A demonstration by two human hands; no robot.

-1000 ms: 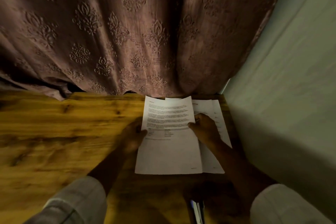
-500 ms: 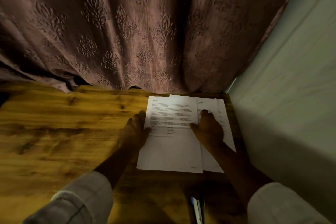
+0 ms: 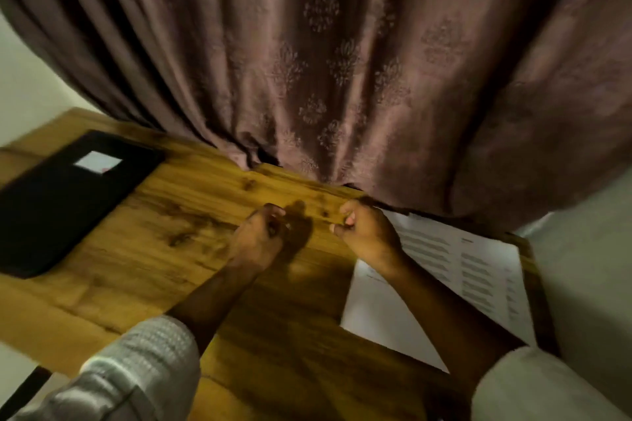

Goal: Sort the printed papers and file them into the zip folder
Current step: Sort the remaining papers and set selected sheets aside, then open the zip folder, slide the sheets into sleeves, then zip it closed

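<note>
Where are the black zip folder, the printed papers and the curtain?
black zip folder (image 3: 51,212), head view, middle of its cover.
printed papers (image 3: 478,270), head view, text on the top sheet.
curtain (image 3: 342,79), head view, patterned middle folds.

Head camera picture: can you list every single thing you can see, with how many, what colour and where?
table: one, yellowish wood, under everything
zip folder: one, black with a white label, far left on the table
printed papers: a few overlapping sheets, white, right side of the table
curtain: one, patterned mauve, hanging behind the table
wall: pale, right
sleeves: two, light grey, bottom
left hand: curled, empty, over the table
right hand: curled, empty, over the papers' edge
</note>
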